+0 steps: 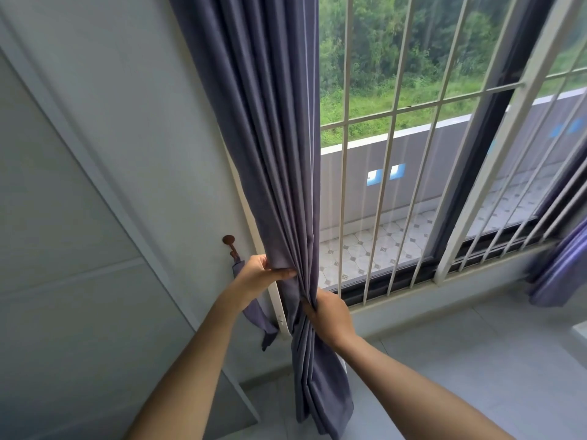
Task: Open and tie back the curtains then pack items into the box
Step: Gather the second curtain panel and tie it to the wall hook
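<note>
A purple-grey left curtain (273,154) hangs bunched into folds at the window's left side. My left hand (259,274) grips the bundle from the left at about sill height. Just below it, my right hand (330,312) pinches the folds from the right. A matching fabric tie-back (255,312) dangles from a round brown wall hook (229,241) left of the curtain, partly hidden behind my left wrist. A second curtain (559,268) hangs at the far right edge. No box is in view.
White window bars (390,160) and a dark sliding frame (470,173) stand behind the curtain, with a tiled balcony and greenery outside. A white wall (95,185) is on the left. Pale floor tiles (444,360) lie below the sill.
</note>
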